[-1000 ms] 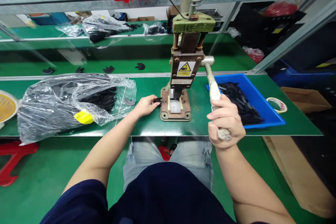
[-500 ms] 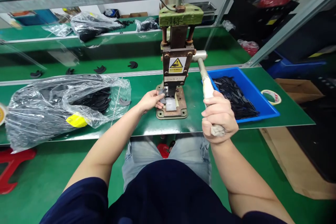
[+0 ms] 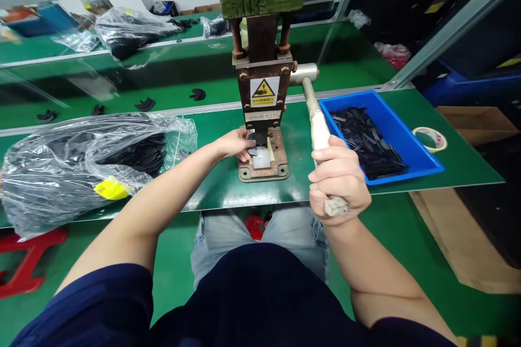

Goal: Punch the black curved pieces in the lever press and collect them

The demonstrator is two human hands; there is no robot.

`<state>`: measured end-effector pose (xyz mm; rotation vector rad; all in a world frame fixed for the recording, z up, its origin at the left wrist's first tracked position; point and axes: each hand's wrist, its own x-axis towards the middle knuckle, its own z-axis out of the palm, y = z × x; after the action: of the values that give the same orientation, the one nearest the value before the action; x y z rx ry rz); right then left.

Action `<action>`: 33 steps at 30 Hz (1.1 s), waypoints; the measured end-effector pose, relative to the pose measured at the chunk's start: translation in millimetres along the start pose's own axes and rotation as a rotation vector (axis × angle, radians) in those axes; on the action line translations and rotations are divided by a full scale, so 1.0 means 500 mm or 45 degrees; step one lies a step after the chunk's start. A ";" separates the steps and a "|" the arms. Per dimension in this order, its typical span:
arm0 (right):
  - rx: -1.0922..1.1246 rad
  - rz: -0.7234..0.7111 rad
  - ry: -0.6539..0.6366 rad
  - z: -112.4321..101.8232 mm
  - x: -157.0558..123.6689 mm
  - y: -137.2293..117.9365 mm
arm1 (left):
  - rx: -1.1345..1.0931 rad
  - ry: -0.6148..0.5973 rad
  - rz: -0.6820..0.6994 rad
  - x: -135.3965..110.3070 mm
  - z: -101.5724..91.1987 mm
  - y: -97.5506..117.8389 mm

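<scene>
A green-topped press (image 3: 262,87) stands on the table (image 3: 220,190), with a yellow warning sign (image 3: 264,91) on its front. The left hand (image 3: 244,146) is at the left side of the press's base (image 3: 280,160), thumb and fingers pinching a small black piece (image 3: 252,136) close under the press's ram (image 3: 261,136); the fingers hide part of it, so whether it touches the ram cannot be told. A pale block (image 3: 261,159) lies on the base, just in front of the ram. The right hand (image 3: 341,181) is wrapped firmly around the lower, cloth-covered end of the lever (image 3: 319,127), which slopes forward from the press's right side. To the right of the press sits a blue tray (image 3: 423,165) holding a heap of dark strips (image 3: 366,141), and farther right of the press, just beside the tray, lies a tape roll (image 3: 440,141). Left of the press is a big clear bag (image 3: 49,173) filled with black curved parts (image 3: 142,154), a yellow label (image 3: 110,190) showing on it. Behind the press and to its left, four loose dark pieces (image 3: 198,94) lie spaced out in a row.
</scene>
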<state>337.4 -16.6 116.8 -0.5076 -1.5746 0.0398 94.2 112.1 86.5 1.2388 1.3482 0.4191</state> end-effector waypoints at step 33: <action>-0.055 -0.084 0.092 0.008 0.009 0.028 | 1.012 0.673 -0.040 -0.141 -0.336 -0.249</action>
<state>337.9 -1.4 116.1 -0.4852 -1.5228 -0.0628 -121.8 78.3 57.2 1.8232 2.0998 0.1833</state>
